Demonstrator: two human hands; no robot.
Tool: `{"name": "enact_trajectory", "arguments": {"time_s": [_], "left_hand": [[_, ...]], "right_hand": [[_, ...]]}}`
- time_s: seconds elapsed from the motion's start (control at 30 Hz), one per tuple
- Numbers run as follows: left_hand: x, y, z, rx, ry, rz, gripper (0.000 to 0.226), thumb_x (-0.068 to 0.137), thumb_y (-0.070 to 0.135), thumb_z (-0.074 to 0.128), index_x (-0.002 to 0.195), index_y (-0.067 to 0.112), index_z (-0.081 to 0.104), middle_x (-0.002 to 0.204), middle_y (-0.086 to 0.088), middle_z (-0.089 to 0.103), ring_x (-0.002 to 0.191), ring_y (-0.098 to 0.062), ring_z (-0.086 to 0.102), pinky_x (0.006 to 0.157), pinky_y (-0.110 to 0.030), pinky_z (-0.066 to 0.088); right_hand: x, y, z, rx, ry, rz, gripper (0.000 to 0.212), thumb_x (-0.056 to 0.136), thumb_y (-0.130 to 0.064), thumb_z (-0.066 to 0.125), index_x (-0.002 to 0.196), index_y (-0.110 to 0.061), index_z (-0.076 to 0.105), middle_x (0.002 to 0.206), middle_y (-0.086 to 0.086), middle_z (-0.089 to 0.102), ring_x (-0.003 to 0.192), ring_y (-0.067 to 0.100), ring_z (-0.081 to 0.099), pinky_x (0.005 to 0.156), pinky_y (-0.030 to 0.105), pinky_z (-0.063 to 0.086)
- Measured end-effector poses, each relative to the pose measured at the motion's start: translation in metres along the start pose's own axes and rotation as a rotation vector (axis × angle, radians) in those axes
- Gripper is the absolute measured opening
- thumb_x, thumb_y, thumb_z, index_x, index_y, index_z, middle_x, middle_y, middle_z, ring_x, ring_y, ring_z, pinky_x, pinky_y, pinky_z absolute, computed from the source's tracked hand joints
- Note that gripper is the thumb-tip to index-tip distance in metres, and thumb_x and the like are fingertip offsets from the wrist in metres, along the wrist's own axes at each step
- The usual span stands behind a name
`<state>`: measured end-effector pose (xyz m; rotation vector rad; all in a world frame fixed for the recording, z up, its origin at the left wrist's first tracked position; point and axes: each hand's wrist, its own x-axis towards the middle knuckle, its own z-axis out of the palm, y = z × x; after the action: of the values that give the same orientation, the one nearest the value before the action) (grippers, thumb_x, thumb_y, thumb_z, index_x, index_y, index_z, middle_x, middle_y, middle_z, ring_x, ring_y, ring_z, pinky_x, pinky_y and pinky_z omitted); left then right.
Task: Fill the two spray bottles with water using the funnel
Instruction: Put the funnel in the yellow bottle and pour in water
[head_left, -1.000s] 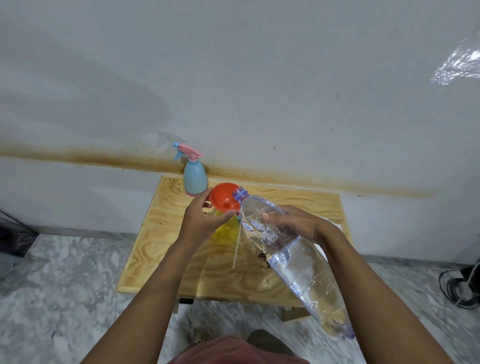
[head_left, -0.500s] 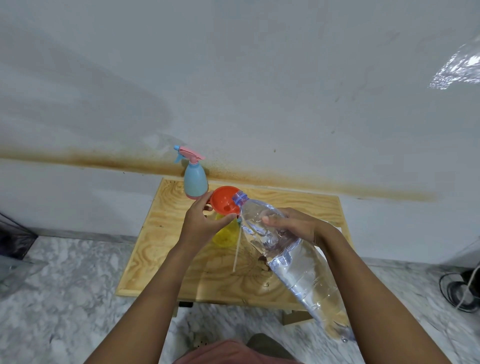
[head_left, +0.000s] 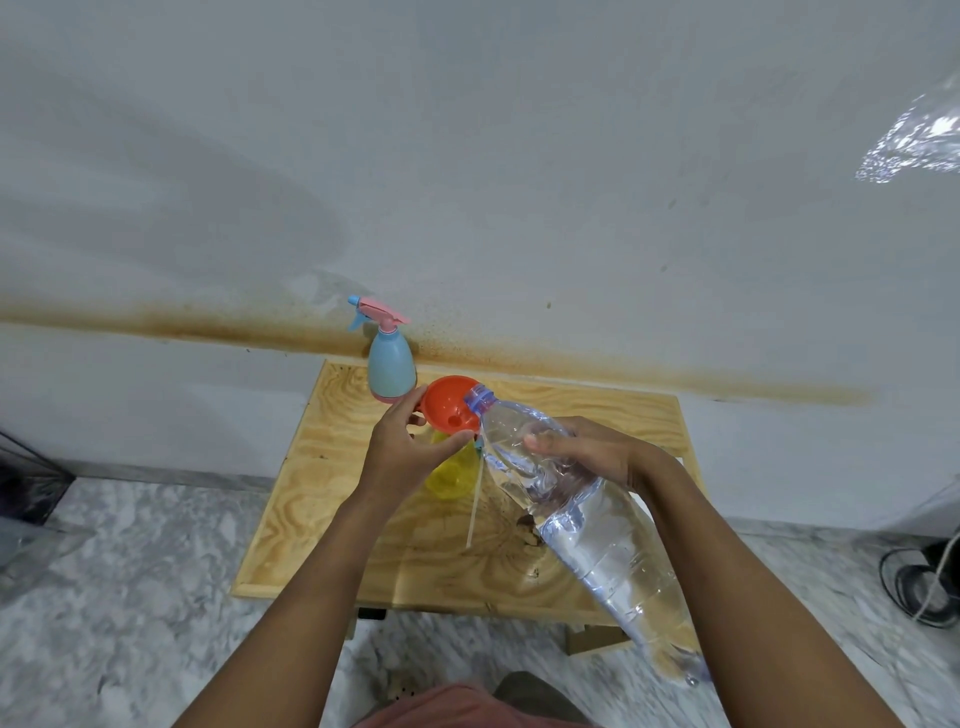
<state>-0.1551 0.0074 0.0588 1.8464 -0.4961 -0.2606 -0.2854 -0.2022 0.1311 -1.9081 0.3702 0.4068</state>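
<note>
The left hand (head_left: 402, 449) was closed on the rim of the orange funnel (head_left: 449, 404), steadying it in the mouth of the yellow spray bottle (head_left: 451, 475) near the middle of the surface (head_left: 597, 410). The right hand (head_left: 597, 451) gripped the upper body of the clear water bottle (head_left: 587, 514), tilted with its uncapped neck at the funnel's rim. That bottle was judged heavy, thin-walled and prone to buckling; a hold nearer its shoulder suited control. The funnel looked light, stiff and easily tipped. The blue spray bottle (head_left: 390, 368) stood capped at the surface's far edge. A thin white tube (head_left: 475, 506) lay beside the yellow bottle.
</note>
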Motion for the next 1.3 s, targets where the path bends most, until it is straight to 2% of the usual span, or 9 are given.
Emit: {"name": "enact_trajectory", "arguments": {"time_s": [0.23,0.43,0.53,0.67,0.73,0.83,0.97,1.17,1.3], "left_hand": [[0.000,0.000,-0.001,0.001,-0.007,-0.003,0.071,0.070,0.040,0.088,0.130,0.036,0.051,0.118,0.008,0.060,0.104,-0.010,0.058,0.071,-0.011,0.042],[0.000,0.000,0.000,-0.007,-0.005,0.001,0.069,0.069,0.039,0.088,0.127,0.041,0.050,0.117,0.011,0.061,0.104,-0.010,0.059,0.074,-0.013,0.044],[0.000,0.000,0.000,-0.003,0.000,-0.008,0.070,0.069,0.039,0.088,0.127,0.042,0.049,0.116,0.013,0.060,0.103,-0.009,0.059,0.075,-0.014,0.045],[0.001,-0.001,0.000,-0.014,0.000,-0.011,0.072,0.068,0.040,0.089,0.130,0.039,0.052,0.117,0.014,0.061,0.103,-0.008,0.059,0.075,-0.014,0.043],[0.001,-0.001,0.000,-0.018,0.002,-0.014,0.072,0.068,0.040,0.089,0.129,0.039,0.052,0.117,0.014,0.060,0.103,-0.008,0.058,0.075,-0.013,0.043],[0.000,0.000,-0.001,-0.011,0.000,-0.013,0.069,0.068,0.039,0.089,0.125,0.043,0.050,0.116,0.015,0.060,0.103,-0.007,0.058,0.072,-0.009,0.042],[0.000,0.000,-0.002,-0.021,-0.006,-0.018,0.068,0.069,0.036,0.090,0.125,0.043,0.051,0.116,0.013,0.060,0.103,-0.008,0.057,0.069,-0.003,0.042],[0.003,-0.005,-0.001,0.006,-0.011,-0.038,0.081,0.069,0.041,0.089,0.139,0.031,0.051,0.125,0.009,0.058,0.105,-0.009,0.058,0.074,-0.014,0.042],[0.003,-0.005,-0.002,0.034,-0.011,-0.032,0.082,0.069,0.044,0.088,0.141,0.029,0.051,0.126,0.008,0.059,0.106,-0.007,0.058,0.073,-0.012,0.042]], "right_hand": [[0.000,-0.001,0.000,-0.014,-0.007,-0.007,0.054,0.071,-0.074,0.063,0.104,-0.032,0.072,0.106,0.001,0.076,0.100,0.026,0.072,0.099,0.049,0.052],[-0.003,-0.005,0.001,-0.023,0.014,-0.022,0.046,0.070,-0.074,0.062,0.094,-0.037,0.072,0.094,0.000,0.076,0.084,0.014,0.071,0.076,0.029,0.052],[-0.003,-0.006,0.000,-0.040,-0.004,-0.050,0.032,0.076,-0.068,0.063,0.092,-0.041,0.071,0.086,-0.006,0.075,0.080,0.010,0.071,0.077,0.029,0.051],[-0.004,-0.007,0.002,-0.014,0.019,-0.095,0.042,0.076,-0.063,0.067,0.101,-0.029,0.070,0.077,0.001,0.073,0.077,0.015,0.071,0.075,0.029,0.052],[-0.004,-0.008,0.004,-0.022,0.039,-0.108,0.035,0.077,-0.062,0.066,0.100,-0.036,0.068,0.074,-0.001,0.074,0.076,0.010,0.071,0.076,0.029,0.051],[-0.005,-0.010,0.007,0.000,0.071,-0.128,0.034,0.075,-0.059,0.067,0.105,-0.042,0.065,0.089,-0.019,0.075,0.085,-0.003,0.069,0.077,0.020,0.048],[-0.006,-0.005,0.014,0.084,0.127,-0.203,0.056,0.078,-0.050,0.070,0.131,-0.034,0.059,0.117,-0.014,0.072,0.105,0.004,0.069,0.083,0.018,0.052],[-0.009,0.002,0.008,0.181,0.447,-0.381,0.069,0.074,-0.054,0.068,0.135,-0.025,0.055,0.123,-0.008,0.068,0.111,0.002,0.065,0.083,0.014,0.050],[-0.004,0.005,-0.001,0.237,0.736,-0.465,0.060,0.077,-0.053,0.071,0.131,-0.032,0.054,0.123,-0.001,0.067,0.112,0.018,0.067,0.085,0.037,0.057]]}}
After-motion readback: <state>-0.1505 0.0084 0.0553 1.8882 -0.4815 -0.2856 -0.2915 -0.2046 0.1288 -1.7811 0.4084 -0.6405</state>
